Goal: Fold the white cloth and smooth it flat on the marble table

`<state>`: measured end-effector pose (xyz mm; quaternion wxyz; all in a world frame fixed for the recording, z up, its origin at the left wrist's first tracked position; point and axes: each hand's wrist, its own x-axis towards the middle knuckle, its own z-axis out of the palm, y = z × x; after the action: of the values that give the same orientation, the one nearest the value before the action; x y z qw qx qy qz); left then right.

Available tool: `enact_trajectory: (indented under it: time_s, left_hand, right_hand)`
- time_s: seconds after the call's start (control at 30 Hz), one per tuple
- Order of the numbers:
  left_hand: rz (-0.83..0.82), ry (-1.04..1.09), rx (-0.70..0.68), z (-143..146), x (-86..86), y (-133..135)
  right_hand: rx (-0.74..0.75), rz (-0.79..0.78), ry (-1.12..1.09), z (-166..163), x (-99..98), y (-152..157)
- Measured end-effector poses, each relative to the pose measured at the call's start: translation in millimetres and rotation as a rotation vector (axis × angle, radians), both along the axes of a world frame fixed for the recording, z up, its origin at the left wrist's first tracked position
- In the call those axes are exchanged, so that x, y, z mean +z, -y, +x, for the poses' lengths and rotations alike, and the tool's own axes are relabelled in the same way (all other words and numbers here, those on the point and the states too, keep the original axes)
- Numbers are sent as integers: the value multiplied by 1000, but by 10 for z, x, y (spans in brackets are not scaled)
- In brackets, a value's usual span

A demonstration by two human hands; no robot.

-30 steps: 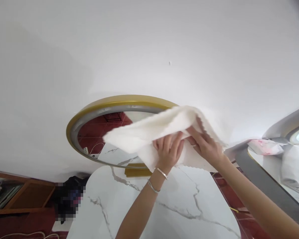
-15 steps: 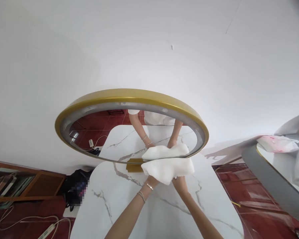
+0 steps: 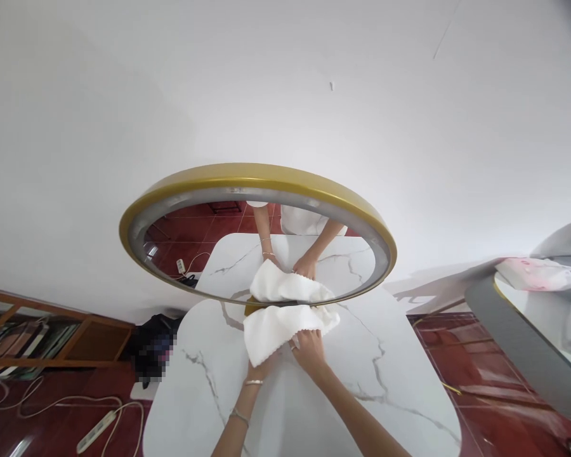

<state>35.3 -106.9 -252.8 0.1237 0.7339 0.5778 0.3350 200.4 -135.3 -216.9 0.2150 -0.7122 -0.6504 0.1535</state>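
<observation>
A round mirror point(image 3: 209, 247) with a gold frame stands upright on a white marble-patterned table point(image 3: 361, 412). Both my hands are at its lower rim with a white cloth point(image 3: 276, 327) that lies against the bottom edge. My left hand point(image 3: 265, 367) is closed on the cloth's left part, its fingers mostly hidden beneath the fabric. On the right side, my right hand point(image 3: 308, 348) grips the near edge of the cloth, fingers bent. The mirror reflects the cloth, both arms and the tabletop. Part of a gold base point(image 3: 251, 309) shows behind the cloth.
A white wall point(image 3: 285, 95) rises behind the mirror. At right, a pink-white tissue pack point(image 3: 535, 274) lies on another table point(image 3: 523, 336). A wooden cabinet point(image 3: 98, 339), a black bag point(image 3: 155, 343) and a power strip point(image 3: 95, 431) with its cord are at left on the red floor.
The cloth and both hands have moved left along the mirror's lower rim. My right hand now shows more of its back and fingers. The mirror appears slightly turned or shifted.
</observation>
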Motion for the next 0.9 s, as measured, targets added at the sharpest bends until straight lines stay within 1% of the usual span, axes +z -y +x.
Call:
enact_trajectory:
  time_s: [0.07,0.13,0.2,0.23,0.27,0.3,0.33,0.4,0.43,0.47,0.5,0.6,0.67,0.73,0.83,0.9]
  left_hand:
    - [50,63,76,-40,25,69]
    - [120,134,179,-53,124,143]
    - [241,209,319,-38,322,208]
    - [296,218,368,-22,451,230]
    - [327,198,375,-2,591,243]
    - [323,148,324,21,731,245]
    - [282,83,217,44,863,237]
    - [144,-15,-52,87,1075,198]
    - [77,-23,-144,103,1151,173]
    - [19,-6,-184,116,1212,149]
    - [-32,23,-184,123,1262,129]
    - [-123,123,-95,121,1408,113]
    - [-99,162,-64,101,1538,143]
    - [-20,165,-79,70,1697,196]
    - [78,88,-145,17,1941,295]
    - [84,21,-184,-15,2073,360]
  right_hand:
    - [-24,54,0,34,-14,88]
    - [-93,147,-15,135,-22,195]
    - [-202,301,-85,275,3,281]
    - [-263,387,-131,352,30,308]
    - [-323,462,-175,432,63,322]
    - [-374,511,-207,516,99,325]
    - [-412,524,-222,603,132,317]
    - [-462,496,-227,786,175,287]
    - [-455,459,-240,881,184,272]
    - [-424,412,-266,975,186,262]
    - [-380,366,-300,1067,188,260]
    - [-220,259,-416,1310,258,305]
    - [-148,238,-481,1438,407,372]
    - [-86,247,-519,1550,628,453]
    - [25,246,-482,1700,963,578]
    - [99,208,-437,1781,1108,662]
